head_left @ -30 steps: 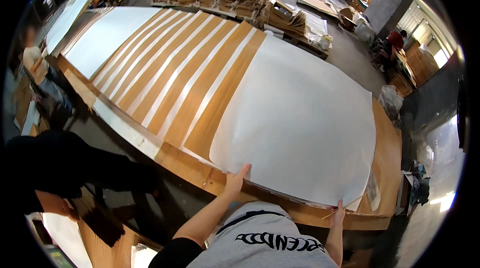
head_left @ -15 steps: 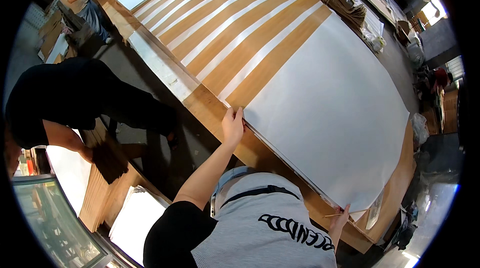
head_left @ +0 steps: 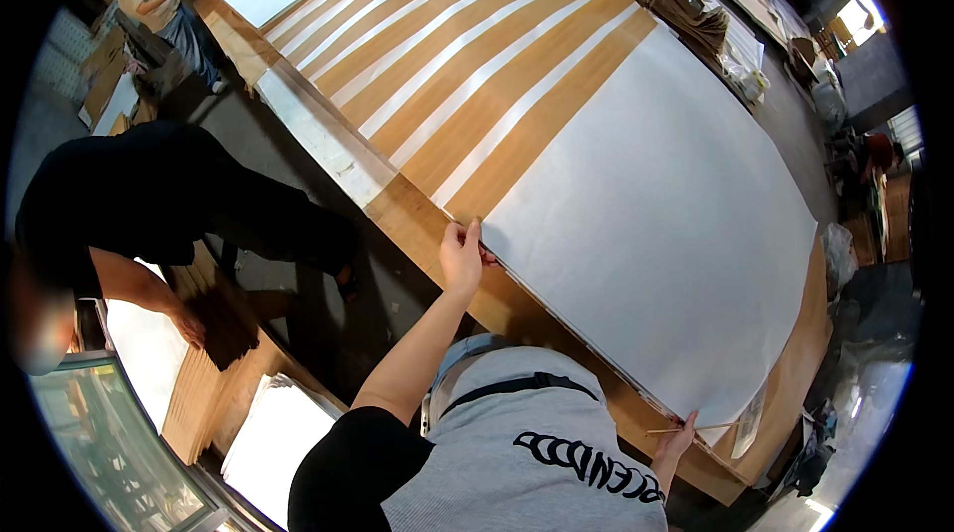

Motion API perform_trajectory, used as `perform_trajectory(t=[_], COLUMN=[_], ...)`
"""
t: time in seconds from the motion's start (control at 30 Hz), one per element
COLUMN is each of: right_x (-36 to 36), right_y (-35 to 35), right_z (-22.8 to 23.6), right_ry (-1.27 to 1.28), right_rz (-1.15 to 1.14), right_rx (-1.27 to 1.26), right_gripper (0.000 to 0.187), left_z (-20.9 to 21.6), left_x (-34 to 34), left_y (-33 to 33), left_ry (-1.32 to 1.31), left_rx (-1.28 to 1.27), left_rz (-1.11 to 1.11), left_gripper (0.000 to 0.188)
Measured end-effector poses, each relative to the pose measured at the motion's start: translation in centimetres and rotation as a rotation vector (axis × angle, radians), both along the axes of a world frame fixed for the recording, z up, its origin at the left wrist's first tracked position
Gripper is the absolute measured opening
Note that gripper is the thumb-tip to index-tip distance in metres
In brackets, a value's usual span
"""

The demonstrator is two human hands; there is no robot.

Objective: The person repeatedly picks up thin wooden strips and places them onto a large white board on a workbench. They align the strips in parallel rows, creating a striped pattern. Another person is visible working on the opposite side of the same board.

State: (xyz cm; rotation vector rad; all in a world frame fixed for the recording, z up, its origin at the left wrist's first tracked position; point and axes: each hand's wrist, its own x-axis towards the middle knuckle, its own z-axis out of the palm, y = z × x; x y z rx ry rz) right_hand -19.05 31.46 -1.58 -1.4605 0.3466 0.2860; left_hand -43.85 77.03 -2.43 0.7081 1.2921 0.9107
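Note:
Fanned across the long table lie overlapping sheets, with wood-coloured strips (head_left: 527, 120) alternating with white ones. The nearest is a broad white sheet (head_left: 656, 204). My left hand (head_left: 463, 256) pinches the near edge of the sheets, where the last wood-coloured strip meets the broad white sheet; its thumb is on top and the other fingers are partly hidden beneath. At the near right corner, my right hand (head_left: 677, 438) is closed around a thin wooden stick (head_left: 714, 426) and touches the white sheet's edge. Whether it also grips that edge I cannot tell.
A wooden board edge (head_left: 417, 219) runs along the table's near side. A co-worker in black (head_left: 149, 199) bends at the left, a hand over stacked brown sheets (head_left: 204, 383). White sheets (head_left: 278, 438) lie nearby. Another person (head_left: 159, 0) stands far left. Scrap piles (head_left: 686, 10) line the far side.
My left hand has shifted slightly left along with the sheet edge. The co-worker in black has moved a little, and their hand now shows more openly over the brown stack.

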Motion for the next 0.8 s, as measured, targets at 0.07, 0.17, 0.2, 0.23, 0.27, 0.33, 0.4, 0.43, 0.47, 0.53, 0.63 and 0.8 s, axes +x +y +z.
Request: perform_trajectory(t=[0.07, 0.17, 0.2, 0.23, 0.27, 0.33, 0.4, 0.43, 0.47, 0.53, 0.63, 0.8], right_x=[-0.1, -0.2, -0.4, -0.6, -0.8, -1.2, 0.1, -0.1, 0.0, -0.4, -0.5, -0.1], right_y=[0.2, -0.1, 0.2, 0.5, 0.9, 2.0, -0.1, -0.6, -0.7, 0.3, -1.1, 1.5], right_z=[0.0, -0.3, -0.1, 0.2, 0.5, 1.5, -0.5, -0.8, -1.2, -0.8, -1.4, -0.1], right_ry=[-0.006, -0.013, -0.016, -0.018, -0.022, -0.039, -0.028, -0.012, -0.057, -0.117, -0.033, -0.029], right_rz=[0.000, 0.011, 0.011, 0.009, 0.021, 0.032, 0.046, 0.055, 0.042, -0.001, -0.006, -0.012], right_rx=[0.014, 0.039, 0.036, 0.032, 0.044, 0.069, 0.040, 0.022, 0.037, 0.034, 0.027, -0.024], right_gripper=[0.032, 0.032, 0.032, 0.032, 0.032, 0.031, 0.035, 0.037, 0.038, 0.038, 0.039, 0.039], left_z=[0.2, -0.5, -0.8, -1.1, -1.3, -1.0, -0.8, -0.8, -0.6, 0.4, 0.4, 5.3], left_x=[0.0, 0.0, 0.1, 0.0, -0.1, 0.1, -0.2, -0.2, -0.1, 0.5, 0.8, 0.2], left_y=[0.1, 0.1, 0.2, 0.2, 0.2, 0.3, 0.5, 0.7, 0.9, 0.4, 0.5, -2.4], left_ry=[0.012, 0.004, 0.010, 0.017, 0.024, 0.003, 0.007, 0.011, 0.015, 0.096, 0.136, 0.660], left_rx=[0.003, -0.013, 0.004, 0.020, 0.037, 0.036, 0.022, 0.028, 0.033, 0.045, -0.064, 0.792], left_rz=[-0.009, 0.003, -0.001, -0.004, -0.008, 0.001, -0.012, -0.014, -0.017, -0.043, -0.063, -0.187], left_gripper=[0.027, 0.027, 0.026, 0.026, 0.026, 0.026, 0.025, 0.026, 0.026, 0.026, 0.028, 0.022])
